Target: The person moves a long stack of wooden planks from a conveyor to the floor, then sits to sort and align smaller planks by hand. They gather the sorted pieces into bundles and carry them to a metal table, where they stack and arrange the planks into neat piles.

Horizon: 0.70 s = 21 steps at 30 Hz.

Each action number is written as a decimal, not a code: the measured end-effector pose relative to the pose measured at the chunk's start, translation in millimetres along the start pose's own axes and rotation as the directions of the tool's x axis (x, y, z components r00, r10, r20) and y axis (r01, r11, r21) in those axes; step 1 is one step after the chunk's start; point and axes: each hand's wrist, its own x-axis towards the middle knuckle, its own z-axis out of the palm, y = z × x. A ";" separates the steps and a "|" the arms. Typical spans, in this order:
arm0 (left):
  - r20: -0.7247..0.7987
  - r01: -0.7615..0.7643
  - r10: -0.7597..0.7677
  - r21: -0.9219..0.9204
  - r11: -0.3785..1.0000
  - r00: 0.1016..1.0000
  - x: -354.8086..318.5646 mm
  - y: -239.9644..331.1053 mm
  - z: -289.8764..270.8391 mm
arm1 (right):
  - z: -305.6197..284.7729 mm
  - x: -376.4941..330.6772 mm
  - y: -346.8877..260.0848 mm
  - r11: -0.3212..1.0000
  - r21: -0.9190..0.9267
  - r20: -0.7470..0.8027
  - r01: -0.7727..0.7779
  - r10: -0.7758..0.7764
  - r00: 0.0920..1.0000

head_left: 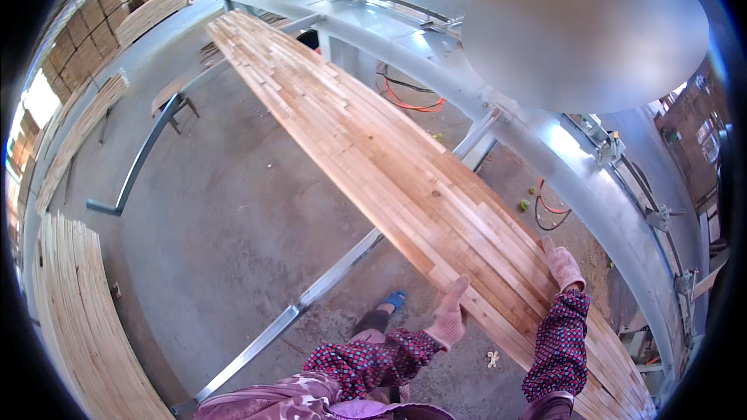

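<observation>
A long, light-brown bundle of narrow wooden strips (373,155), laid side by side like a panel, runs diagonally from the far left to the near right. Some strip ends at its far end are uneven. My left hand (449,317), in a pale pink glove, grips the near edge, its lower fingers hidden under the wood. On the opposite edge my right hand (566,267), gloved alike, closes round the side of the strips. Checked sleeve covers (559,342) reach down both forearms.
Metal support arms (334,272) stick out beneath the wood from a long grey machine frame (576,163). Stacked boards (82,303) stand at left, near a small stool (175,101). Orange and black hoses (412,103) lie by the frame. A blurred oval hides part of the upper right.
</observation>
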 end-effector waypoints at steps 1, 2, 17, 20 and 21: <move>-0.018 -0.040 0.040 -0.012 0.999 0.999 -1.5 4.3 -5.7 | -5.7 -13.4 -20.6 1.000 0.000 0.015 0.002 -0.002 1.000; -0.016 0.037 -0.038 -0.009 0.999 0.999 -6.5 4.5 -3.2 | 4.3 -17.5 -1.5 0.995 -0.070 -0.067 0.075 -0.080 0.995; -0.217 -0.077 0.062 -0.061 0.995 0.974 -188.6 54.1 -210.9 | 53.1 -235.1 -182.9 0.973 0.145 0.000 -0.179 0.181 0.983; -0.138 -0.150 0.132 -0.129 0.980 0.982 -227.1 67.0 -252.7 | 62.1 -285.1 -229.4 0.976 0.116 0.050 -0.187 0.182 0.982; -0.098 -0.114 0.101 -0.135 0.984 0.990 -244.0 79.6 -263.9 | 65.7 -304.1 -247.3 0.969 0.124 0.071 -0.212 0.205 0.976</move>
